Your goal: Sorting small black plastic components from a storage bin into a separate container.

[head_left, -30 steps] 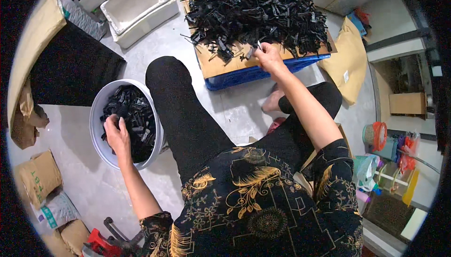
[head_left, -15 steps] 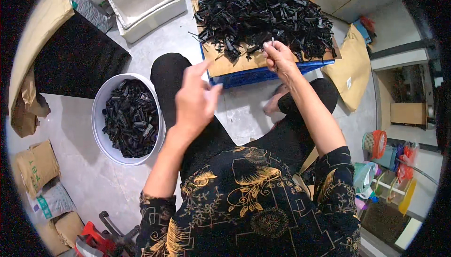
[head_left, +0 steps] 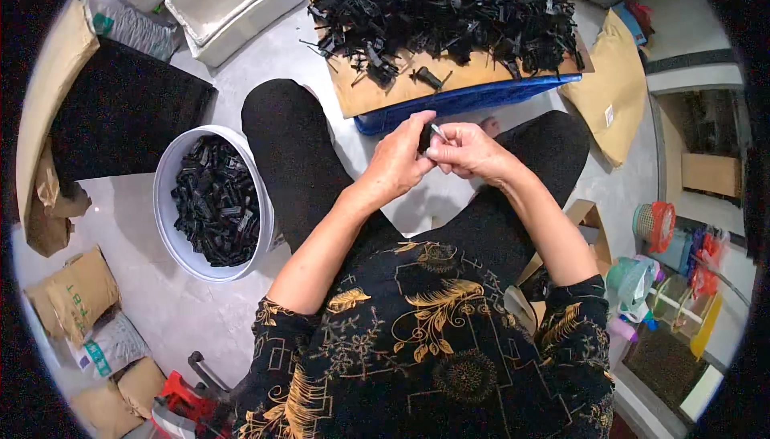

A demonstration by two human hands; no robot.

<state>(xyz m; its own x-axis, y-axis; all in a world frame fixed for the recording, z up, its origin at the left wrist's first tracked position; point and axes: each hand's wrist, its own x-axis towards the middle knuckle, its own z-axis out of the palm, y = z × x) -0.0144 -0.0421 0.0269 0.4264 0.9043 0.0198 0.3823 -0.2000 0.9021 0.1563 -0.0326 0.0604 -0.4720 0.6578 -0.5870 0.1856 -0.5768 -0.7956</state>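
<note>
My hands meet above my lap, just short of the board's near edge. Between the fingers of my left hand is a small black plastic part, mostly covered by the fingers. My right hand is closed on a thin silver tool, its tip against or very near the part; its exact kind is too small to tell. Beyond them, a heap of black plastic parts lies on a wooden board over a blue crate. One loose black piece lies at the heap's near side.
A white bucket holding many black pieces stands left of my knee. White foam boxes and a black panel are farther left. A tan paper bag lies right of the crate; an open cardboard box sits by my right thigh.
My left hand has come right and closed on a black part. My right hand has drawn back from the heap to meet it, still holding the silver tool. The view has shifted slightly.
</note>
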